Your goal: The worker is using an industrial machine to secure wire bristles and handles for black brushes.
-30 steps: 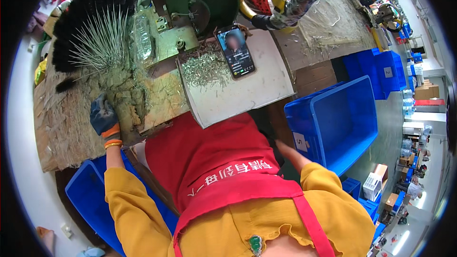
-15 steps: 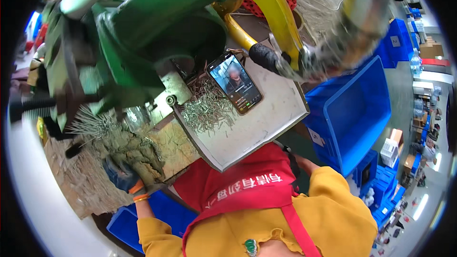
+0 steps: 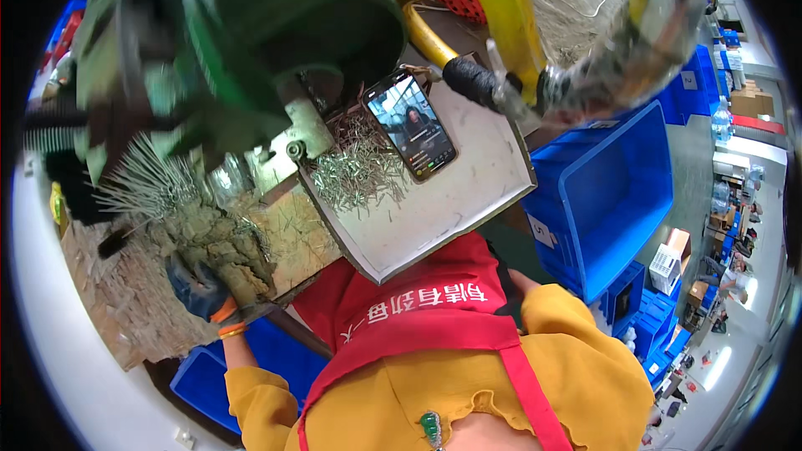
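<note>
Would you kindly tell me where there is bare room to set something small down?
The white tray is bare from the phone to the tray's near edge. Rough bench wood is also bare left of the gloved left hand. It is crowded at the tray's left, heaped with metal pins, and among the wire stems beyond that hand.

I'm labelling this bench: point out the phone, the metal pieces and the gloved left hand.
Phone (image 3: 411, 129): head view, middle of its screen.
Metal pieces (image 3: 354, 170): head view, middle of the heap.
Gloved left hand (image 3: 198, 290): head view, dark part.
</note>
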{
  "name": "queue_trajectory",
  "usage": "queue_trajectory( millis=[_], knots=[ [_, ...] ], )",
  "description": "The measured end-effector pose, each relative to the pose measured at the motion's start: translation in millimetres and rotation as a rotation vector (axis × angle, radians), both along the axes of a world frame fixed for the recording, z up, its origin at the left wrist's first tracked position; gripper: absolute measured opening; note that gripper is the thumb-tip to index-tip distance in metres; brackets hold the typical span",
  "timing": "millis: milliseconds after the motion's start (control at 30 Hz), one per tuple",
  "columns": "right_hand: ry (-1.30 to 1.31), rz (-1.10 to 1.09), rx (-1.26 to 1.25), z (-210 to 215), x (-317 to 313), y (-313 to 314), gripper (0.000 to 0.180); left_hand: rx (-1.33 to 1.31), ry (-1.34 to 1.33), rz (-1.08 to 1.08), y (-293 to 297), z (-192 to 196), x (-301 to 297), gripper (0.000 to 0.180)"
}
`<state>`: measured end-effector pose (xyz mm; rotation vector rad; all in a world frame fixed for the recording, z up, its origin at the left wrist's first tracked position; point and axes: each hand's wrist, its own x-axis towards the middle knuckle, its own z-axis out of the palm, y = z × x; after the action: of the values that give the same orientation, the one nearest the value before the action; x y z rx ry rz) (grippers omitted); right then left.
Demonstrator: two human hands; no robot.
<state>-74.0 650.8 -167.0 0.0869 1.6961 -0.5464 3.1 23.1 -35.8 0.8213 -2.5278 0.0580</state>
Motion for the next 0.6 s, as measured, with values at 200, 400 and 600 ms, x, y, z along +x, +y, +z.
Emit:
queue_trajectory(
  millis=[200,400,600],
  knots=[
    [0.168,0.380,0.078,29,-60,-28,0.031,0.311,0.263,0.124,-27,-23,26,0.041],
    [0.414,0.324,-0.059,220,-105,-126,0.036,1.669,1.147,0.167,-128,-16,44,0.031],
    [0.581,0.459,-0.967,261,-87,-326,0.032,1.703,1.275,0.300,-148,-9,11,0.033]
  ],
)
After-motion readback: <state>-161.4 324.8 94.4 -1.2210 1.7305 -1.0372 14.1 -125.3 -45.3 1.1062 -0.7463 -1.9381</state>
